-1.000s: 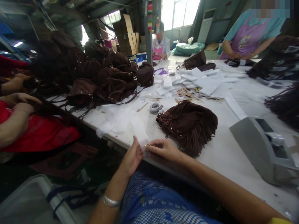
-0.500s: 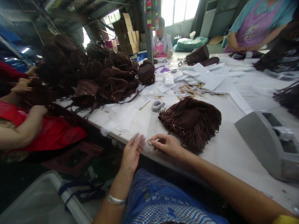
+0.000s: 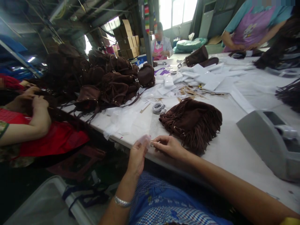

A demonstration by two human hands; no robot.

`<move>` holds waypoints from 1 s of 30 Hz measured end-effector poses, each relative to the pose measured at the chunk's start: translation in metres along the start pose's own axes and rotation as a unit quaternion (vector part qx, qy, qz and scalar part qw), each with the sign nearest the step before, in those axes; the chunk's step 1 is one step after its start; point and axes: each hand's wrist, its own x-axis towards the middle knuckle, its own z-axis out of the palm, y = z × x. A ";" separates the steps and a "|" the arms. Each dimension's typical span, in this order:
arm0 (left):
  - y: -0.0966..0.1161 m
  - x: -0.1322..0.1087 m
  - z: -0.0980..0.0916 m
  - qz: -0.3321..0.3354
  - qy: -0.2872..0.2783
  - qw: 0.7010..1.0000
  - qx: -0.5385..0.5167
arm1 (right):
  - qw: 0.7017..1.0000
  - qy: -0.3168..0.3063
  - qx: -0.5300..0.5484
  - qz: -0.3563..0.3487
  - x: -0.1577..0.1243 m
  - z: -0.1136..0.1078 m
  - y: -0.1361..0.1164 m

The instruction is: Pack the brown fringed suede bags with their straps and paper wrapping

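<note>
My left hand [image 3: 137, 156] is closed at the table's front edge, pinching a small, thin, see-through plastic piece [image 3: 146, 137] between thumb and fingers. Close beside it, the fingertips of my right hand [image 3: 168, 147] grip a small shiny ring [image 3: 151, 143]. Ring and plastic are almost touching; whether they meet is too blurred to tell. A dark brown fringed bag [image 3: 194, 122] lies on the white table just beyond my right hand. Behind my hands sits a grey coil [image 3: 158, 108].
A grey tape dispenser [image 3: 269, 143] stands at right. White packets [image 3: 194, 73] and tan strips [image 3: 189, 91] spread across the table [image 3: 229, 140]. Brown bags [image 3: 112, 81] pile up at left, near a co-worker's arm [image 3: 39, 122]. A white-rimmed bin [image 3: 67, 200] stands lower left.
My left hand has moved right and slightly down, bringing the plastic piece up to the ring. My right hand has barely moved. The co-worker at left has shifted their hands.
</note>
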 end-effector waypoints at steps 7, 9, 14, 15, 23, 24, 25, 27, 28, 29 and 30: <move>0.005 0.010 0.000 -0.031 0.040 0.998 -0.036 | 0.998 0.048 -0.030 -0.028 -0.001 0.001 -0.006; 0.009 0.015 -0.001 -0.036 0.058 0.996 -0.060 | 0.997 0.063 -0.050 -0.023 -0.002 0.001 -0.007; 0.012 0.018 0.000 -0.073 0.087 0.987 -0.112 | 0.988 0.110 -0.096 -0.057 -0.003 0.001 -0.007; 0.011 0.017 0.000 -0.082 0.089 0.986 -0.118 | 0.986 0.114 -0.097 -0.067 -0.003 0.001 -0.006; 0.004 0.011 0.002 -0.115 0.089 0.980 -0.138 | 0.977 0.138 -0.110 -0.118 -0.001 0.003 0.004; 0.004 0.011 0.002 -0.116 0.085 0.980 -0.139 | 0.977 0.140 -0.111 -0.114 -0.001 0.003 0.004; 0.005 0.012 0.002 -0.117 0.080 0.980 -0.139 | 0.977 0.141 -0.113 -0.111 -0.001 0.003 0.004; 0.006 0.013 0.002 -0.119 0.075 0.981 -0.137 | 0.976 0.141 -0.119 -0.113 -0.001 0.002 0.003; 0.007 0.014 0.001 -0.116 0.076 0.981 -0.134 | 0.975 0.142 -0.123 -0.116 -0.002 0.002 0.003; 0.008 0.015 0.001 -0.111 0.080 0.982 -0.131 | 0.975 0.142 -0.126 -0.118 -0.002 0.002 0.002; 0.008 0.016 0.000 -0.103 0.083 0.983 -0.128 | 0.974 0.142 -0.129 -0.119 -0.002 0.001 0.002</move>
